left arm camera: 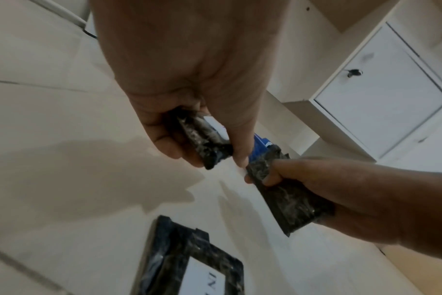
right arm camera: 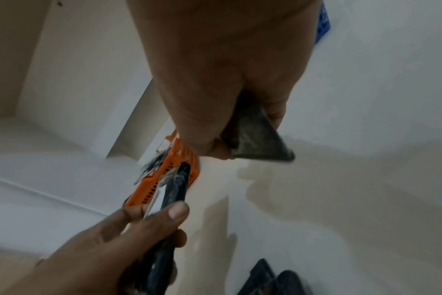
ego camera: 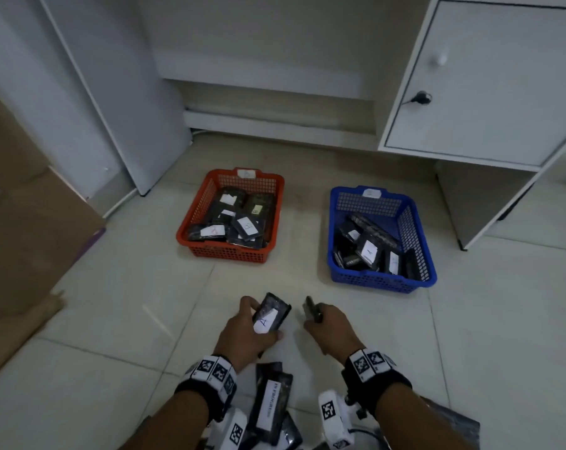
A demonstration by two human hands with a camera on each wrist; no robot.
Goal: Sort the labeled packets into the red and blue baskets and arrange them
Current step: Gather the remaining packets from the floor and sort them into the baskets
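My left hand (ego camera: 249, 323) grips a black packet (ego camera: 272, 311) whose white label reads A, held face up above the floor tiles. In the left wrist view that packet (left arm camera: 204, 139) shows pinched between fingers and thumb. My right hand (ego camera: 327, 323) grips a second black packet (ego camera: 311, 309) edge-on, its label hidden; the right wrist view shows this packet (right arm camera: 257, 139) held in curled fingers. Ahead stand the red basket (ego camera: 190, 235) and the blue basket (ego camera: 340, 277), each holding several labeled black packets.
More black packets (ego camera: 272, 407) lie on the floor between my wrists. A white cabinet (ego camera: 489, 79) with a knob stands at the right, a white panel (ego camera: 113, 92) and brown cardboard (ego camera: 31, 222) at the left. Pale floor tiles (ego camera: 139, 287) lie before the baskets.
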